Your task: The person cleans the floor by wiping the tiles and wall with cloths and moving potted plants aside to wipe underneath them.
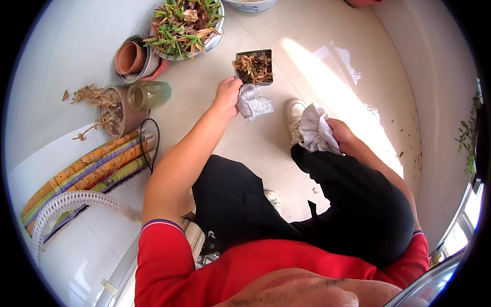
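My left hand (228,94) is closed at the near left corner of a small square dark pot (271,77) filled with dry brown leaves. A grey checked cloth (254,104) hangs from the same hand, just below the pot. On the right, my right hand (342,137) is closed on a crumpled whitish cloth (318,129), above my knee and beside a white shoe (293,116). The fingertips of both hands are partly hidden by the cloths.
A large planter with green plants (184,30) stands at the upper left. Near it are stacked pots (130,57), a glass jar (149,95) and a pot with dried stalks (123,110). Rolled mats (92,171) and a ribbed hose (66,198) lie left.
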